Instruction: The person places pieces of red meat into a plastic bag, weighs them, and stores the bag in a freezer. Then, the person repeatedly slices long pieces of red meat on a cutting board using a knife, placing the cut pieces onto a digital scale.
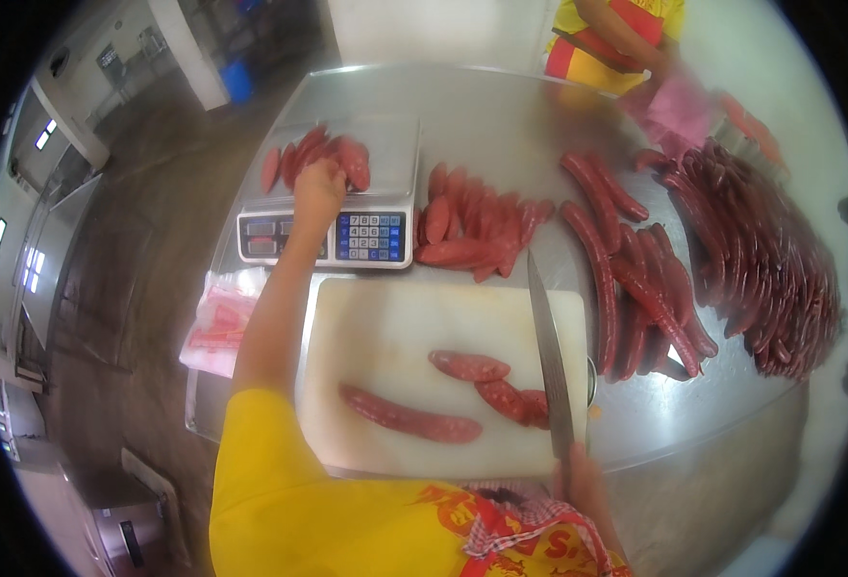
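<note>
steel covers the table [501,115], seen from the head camera looking down. the left hand [316,192] reaches to the scale [376,236] at the table's left edge, fingers closed around a sausage piece on the scale's pan, where a small heap of sausage pieces [342,159] lies. the right hand [583,481] is at the near edge of the table, wrapped around the handle of a knife [549,356] whose blade points away over the right edge of the white cutting board [386,327]. on the board lie a long sausage [410,415] near its front edge and two shorter pieces [486,377] just beside the blade. between scale and board's far right corner sits a pile of cut sausages [472,226]. long sausage links [751,250] cover the table's right side. another person in a yellow shirt [616,38] stands at the far edge.
</note>
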Demonstrator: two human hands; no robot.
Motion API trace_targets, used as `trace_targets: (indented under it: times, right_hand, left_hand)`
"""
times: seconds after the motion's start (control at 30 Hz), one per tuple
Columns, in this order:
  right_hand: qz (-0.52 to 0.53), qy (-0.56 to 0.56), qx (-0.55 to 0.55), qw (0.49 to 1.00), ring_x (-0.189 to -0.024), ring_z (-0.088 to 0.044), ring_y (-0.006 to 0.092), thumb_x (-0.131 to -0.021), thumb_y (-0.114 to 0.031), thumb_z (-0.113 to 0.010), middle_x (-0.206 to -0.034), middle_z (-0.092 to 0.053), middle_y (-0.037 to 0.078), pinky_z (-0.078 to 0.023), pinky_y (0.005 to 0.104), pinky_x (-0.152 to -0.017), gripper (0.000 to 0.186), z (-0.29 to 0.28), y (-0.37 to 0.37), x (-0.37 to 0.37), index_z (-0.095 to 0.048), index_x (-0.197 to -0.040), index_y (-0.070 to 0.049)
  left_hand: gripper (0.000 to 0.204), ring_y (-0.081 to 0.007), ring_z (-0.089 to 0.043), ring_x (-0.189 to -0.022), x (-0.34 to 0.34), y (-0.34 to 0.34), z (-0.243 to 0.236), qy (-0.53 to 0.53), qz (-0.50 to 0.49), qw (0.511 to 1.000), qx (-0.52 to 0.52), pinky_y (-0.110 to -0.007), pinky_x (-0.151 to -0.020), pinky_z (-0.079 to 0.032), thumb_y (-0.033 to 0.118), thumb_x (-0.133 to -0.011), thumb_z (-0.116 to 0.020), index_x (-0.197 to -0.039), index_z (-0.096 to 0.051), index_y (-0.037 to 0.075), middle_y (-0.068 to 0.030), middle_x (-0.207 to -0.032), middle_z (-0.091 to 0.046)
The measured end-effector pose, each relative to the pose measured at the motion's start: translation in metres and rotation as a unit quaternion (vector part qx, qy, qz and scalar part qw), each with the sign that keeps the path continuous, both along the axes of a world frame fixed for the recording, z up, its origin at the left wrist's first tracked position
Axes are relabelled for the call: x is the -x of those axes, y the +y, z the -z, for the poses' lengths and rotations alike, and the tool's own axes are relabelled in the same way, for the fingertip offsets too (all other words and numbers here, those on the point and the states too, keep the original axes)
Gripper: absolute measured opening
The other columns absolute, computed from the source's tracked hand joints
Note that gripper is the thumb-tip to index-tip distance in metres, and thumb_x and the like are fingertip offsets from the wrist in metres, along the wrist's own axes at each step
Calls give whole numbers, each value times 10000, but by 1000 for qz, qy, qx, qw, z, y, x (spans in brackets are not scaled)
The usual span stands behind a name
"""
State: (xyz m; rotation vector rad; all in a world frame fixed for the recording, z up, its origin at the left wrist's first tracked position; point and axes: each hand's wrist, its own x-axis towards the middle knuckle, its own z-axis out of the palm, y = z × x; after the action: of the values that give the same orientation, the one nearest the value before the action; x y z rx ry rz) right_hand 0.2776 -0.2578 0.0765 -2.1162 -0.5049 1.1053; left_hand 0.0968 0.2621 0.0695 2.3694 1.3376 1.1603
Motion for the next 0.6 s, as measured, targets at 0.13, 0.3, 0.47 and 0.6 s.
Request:
trace_targets:
  times: [0.13,0.3,0.47,0.6]
  right_hand:
    - [56,80,36,995,-430,-471,128,-982,-554,-364,-532,-502,29,-371,273,-417,617,3,3,-2,-571,-743,-23]
    - [16,66,30,997,-446,-482,128,-976,-567,-373,-536,-508,30,-376,277,-431,625,5,8,-2,-583,-746,-25]
    - [26,64,26,997,-452,-480,130,-970,-575,-384,-536,-511,29,-378,282,-435,628,13,3,-4,-586,-740,-27]
    - [70,90,25,993,-432,-466,134,-965,-584,-381,-523,-502,27,-373,284,-424,624,20,0,-6,-577,-735,-39]
  left_hand:
    - [225,-389,-652,-807,-3,5,0,110,-3,994,-21,-438,-736,-510,185,-741,-748,-836,-698,-13,-237,-830,-662]
    - [195,-402,-657,-796,-16,25,-19,220,22,975,1,-462,-737,-516,168,-725,-691,-781,-693,-19,-264,-790,-646]
    - [241,-407,-657,-823,-19,16,-43,206,-67,973,-75,-465,-752,-518,231,-774,-636,-811,-698,1,-268,-814,-650]
    - [245,-341,-678,-819,-9,1,-63,48,-113,991,45,-414,-759,-518,267,-814,-613,-896,-703,54,-191,-834,-685]
